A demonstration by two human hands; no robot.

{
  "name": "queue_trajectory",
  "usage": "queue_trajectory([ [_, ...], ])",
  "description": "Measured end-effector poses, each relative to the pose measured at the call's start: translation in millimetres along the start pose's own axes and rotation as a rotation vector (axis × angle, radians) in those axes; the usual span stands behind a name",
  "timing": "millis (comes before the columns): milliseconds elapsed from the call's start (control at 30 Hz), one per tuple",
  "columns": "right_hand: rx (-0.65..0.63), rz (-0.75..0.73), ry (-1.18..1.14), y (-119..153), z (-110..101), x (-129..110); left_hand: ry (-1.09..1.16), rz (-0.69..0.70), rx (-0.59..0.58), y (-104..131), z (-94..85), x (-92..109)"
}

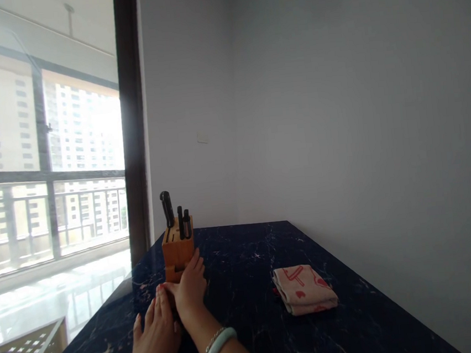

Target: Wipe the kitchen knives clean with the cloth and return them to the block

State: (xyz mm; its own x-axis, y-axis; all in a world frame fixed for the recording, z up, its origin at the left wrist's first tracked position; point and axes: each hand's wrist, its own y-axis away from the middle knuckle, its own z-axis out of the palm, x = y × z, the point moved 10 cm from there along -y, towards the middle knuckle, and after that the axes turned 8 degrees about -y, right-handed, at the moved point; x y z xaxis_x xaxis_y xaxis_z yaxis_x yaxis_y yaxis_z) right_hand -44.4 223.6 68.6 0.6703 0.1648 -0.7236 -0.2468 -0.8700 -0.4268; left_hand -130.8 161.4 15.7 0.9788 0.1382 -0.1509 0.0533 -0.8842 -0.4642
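Directly ahead of the left hand and right hand, passage is barred by the block; rightward, room is offered before the cloth.

Smooth wooden knife block, glossy stone-look tabletop.

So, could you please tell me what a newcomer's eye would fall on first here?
Probably the wooden knife block, left of centre, with the right hand at its side. Next come the folded pink cloth on the right of the table and the bright window at far left.
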Motion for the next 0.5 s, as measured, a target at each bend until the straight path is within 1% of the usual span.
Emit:
queue_trajectory([
  [67, -0.024, 0.003, -0.004, 0, 3, 2, 0.027, -0.012, -0.028, -3, 8.4, -3],
  [133, -0.060, 0.011, -0.024, 3, 4, 5, 0.059, -0.033, -0.052, -5, 12.7, -5],
  [200, -0.112, 0.011, -0.062, 10, 2, 8, 0.092, -0.058, -0.051, -5, 9.9, -6],
  [267, -0.174, -0.026, -0.092, 19, -6, 8, 0.121, -0.065, -0.020, -4, 0.0, -5],
  [300, -0.204, -0.069, -0.088, 24, -13, 6, 0.133, -0.055, 0.003, -3, -6.6, -2],
  [367, -0.226, -0.180, -0.028, 35, -37, 2, 0.146, -0.013, 0.035, 1, -18.6, 5],
  [433, -0.172, -0.349, 0.128, 46, -71, -1, 0.147, 0.036, 0.019, 6, -25.1, 15],
  [467, -0.146, -0.434, 0.224, 52, -86, 0, 0.151, 0.060, -0.002, 9, -26.6, 20],
  [500, -0.148, -0.496, 0.316, 57, -99, 5, 0.158, 0.080, -0.026, 11, -27.8, 24],
])
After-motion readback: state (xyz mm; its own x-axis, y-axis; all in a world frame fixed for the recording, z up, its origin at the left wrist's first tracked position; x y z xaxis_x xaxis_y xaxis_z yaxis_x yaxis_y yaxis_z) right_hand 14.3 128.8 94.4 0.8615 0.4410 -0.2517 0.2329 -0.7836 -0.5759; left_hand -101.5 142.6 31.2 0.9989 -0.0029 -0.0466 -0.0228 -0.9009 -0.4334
